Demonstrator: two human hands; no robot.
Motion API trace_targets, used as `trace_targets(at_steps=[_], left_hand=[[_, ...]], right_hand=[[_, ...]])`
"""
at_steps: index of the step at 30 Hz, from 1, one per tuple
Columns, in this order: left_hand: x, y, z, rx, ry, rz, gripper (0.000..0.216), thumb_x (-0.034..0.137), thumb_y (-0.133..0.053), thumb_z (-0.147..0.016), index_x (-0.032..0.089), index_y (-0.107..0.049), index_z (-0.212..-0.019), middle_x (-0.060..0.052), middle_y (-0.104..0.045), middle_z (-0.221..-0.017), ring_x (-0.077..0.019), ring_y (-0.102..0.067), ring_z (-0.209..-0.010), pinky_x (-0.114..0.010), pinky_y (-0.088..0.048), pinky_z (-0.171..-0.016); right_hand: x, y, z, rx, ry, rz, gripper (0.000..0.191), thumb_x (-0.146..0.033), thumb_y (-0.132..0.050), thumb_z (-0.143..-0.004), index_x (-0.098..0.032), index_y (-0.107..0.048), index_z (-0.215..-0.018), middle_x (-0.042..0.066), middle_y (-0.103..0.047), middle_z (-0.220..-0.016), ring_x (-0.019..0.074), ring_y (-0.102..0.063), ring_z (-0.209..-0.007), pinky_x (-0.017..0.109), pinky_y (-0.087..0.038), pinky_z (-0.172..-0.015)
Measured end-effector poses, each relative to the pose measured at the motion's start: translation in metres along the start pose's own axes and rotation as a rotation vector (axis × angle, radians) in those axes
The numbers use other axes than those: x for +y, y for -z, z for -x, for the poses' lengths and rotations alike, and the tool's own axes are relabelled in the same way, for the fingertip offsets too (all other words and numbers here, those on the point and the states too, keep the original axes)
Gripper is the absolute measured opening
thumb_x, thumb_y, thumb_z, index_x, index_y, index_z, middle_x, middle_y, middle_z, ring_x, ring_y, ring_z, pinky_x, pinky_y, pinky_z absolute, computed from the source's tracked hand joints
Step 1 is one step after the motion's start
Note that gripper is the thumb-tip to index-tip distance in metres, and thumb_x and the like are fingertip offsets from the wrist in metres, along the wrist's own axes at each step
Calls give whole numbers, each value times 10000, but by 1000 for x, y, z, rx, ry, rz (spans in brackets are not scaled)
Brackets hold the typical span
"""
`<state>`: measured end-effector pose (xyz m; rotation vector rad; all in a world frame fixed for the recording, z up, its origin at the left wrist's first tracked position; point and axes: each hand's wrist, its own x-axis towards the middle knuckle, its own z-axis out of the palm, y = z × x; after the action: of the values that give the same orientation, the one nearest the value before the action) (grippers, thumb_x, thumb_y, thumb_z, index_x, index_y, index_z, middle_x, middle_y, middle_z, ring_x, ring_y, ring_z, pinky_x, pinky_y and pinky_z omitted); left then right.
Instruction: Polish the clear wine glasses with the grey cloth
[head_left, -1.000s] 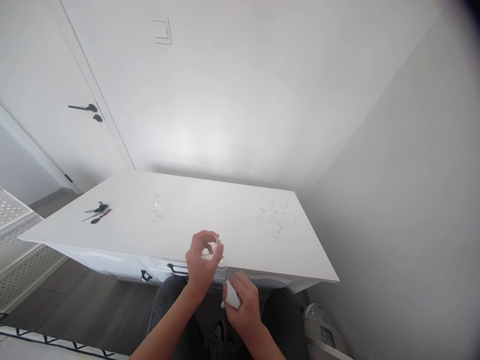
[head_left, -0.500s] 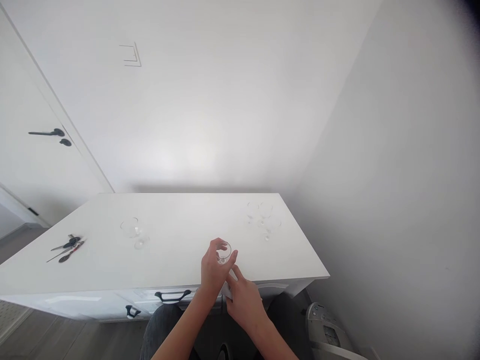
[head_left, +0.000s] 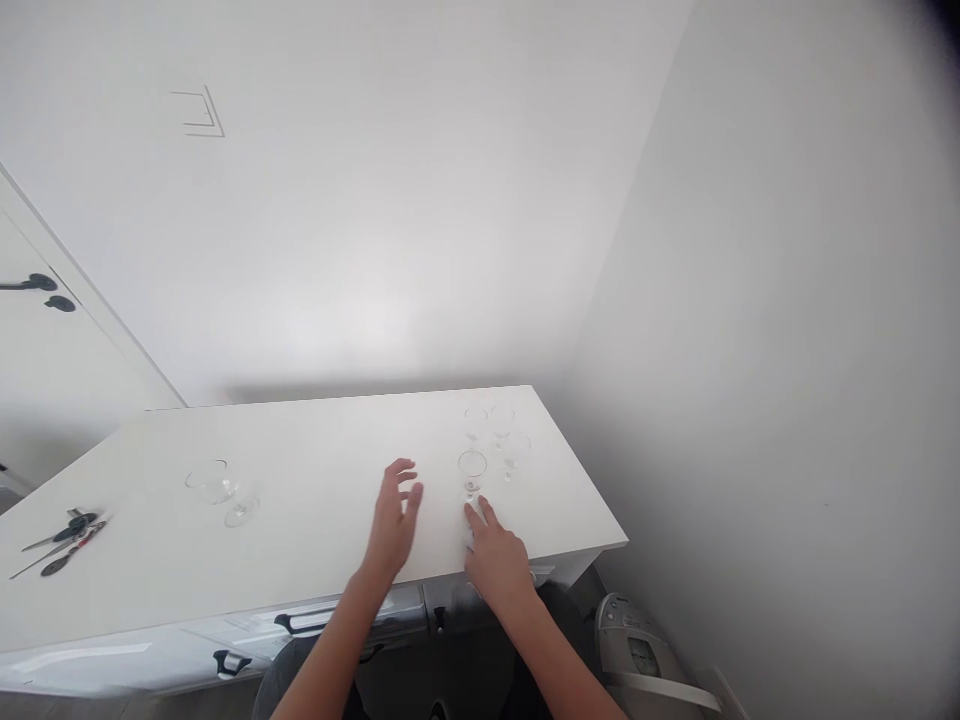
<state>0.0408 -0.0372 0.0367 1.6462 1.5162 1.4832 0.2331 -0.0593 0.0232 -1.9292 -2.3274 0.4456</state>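
Note:
A clear stemmed glass (head_left: 472,466) is upright near the right end of the white cabinet top, with its bowl upward. My right hand (head_left: 499,560) has its fingertips at the glass's foot and appears to grip it there; a bit of something white shows under the fingers, too small to name. My left hand (head_left: 394,520) is off the glass, a little to its left over the cabinet top, holding nothing, with fingers apart and slightly curled. Just behind the glass stand several like it, among them a nearer glass (head_left: 517,448) and a back one (head_left: 476,422).
On the left of the cabinet top (head_left: 315,500) a clear stemmed glass (head_left: 214,485) lies on its side. Farther left is a small pile of metal tools or cutlery (head_left: 71,540). A grey appliance (head_left: 637,640) stands on the floor at right, beside the wall.
My left hand has let go of the glass and moved left. My right hand has carried the glass right and forward, beside the other glasses. The view has turned right.

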Motion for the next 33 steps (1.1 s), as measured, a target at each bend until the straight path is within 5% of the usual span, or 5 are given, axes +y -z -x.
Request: trace_targets(at_steps=[5, 13, 18, 25, 33], left_hand=[[-61, 51, -4, -170, 38, -500, 392, 472, -415, -1020, 216, -518, -742, -44, -596, -809, -223, -563, -796, -368, -448, -754], [-84, 45, 2, -214, -69, -892, 298, 337, -381, -1018, 214, -531, -793, -55, -599, -854, -245, -550, -844, -374, -373, -775], [-83, 48, 0, -236, -53, -848, 326, 373, -368, -1024, 215, -508, -775, -46, -594, -839, -234, -548, -836, -364, -375, -788], [-79, 55, -6, -224, 116, -620, 406, 499, -428, -963, 222, -391, -669, -3, -522, -706, -189, -488, -704, -306, -339, -694], [-61, 68, 4, -369, 260, -392, 587, 622, -481, -887, 234, -136, -612, 45, -144, -605, -117, -178, -570, -297, -172, -578]], right_hand=[[17, -2, -17, 1, -21, 41, 700, -209, -452, -908, -260, -390, -1603, 88, -243, -1721, 215, -733, -907, 331, -523, -695], [18, -11, -31, 118, -32, 22, 588, -252, -453, -956, -269, -464, -1544, 94, -330, -1687, 175, -719, -871, 300, -505, -685], [22, -17, -24, 228, -6, -12, 519, -205, -495, -926, -255, -523, -1442, 119, -415, -1613, 147, -691, -793, 281, -458, -623], [23, -16, -23, 201, 27, -44, 271, -240, -477, -965, -212, -599, -1206, 69, -657, -1011, 201, -678, -785, 286, -375, -611], [21, -17, -25, 202, 12, -56, 181, -278, -480, -967, -214, -627, -1052, 59, -680, -908, 225, -691, -804, 302, -368, -645]])
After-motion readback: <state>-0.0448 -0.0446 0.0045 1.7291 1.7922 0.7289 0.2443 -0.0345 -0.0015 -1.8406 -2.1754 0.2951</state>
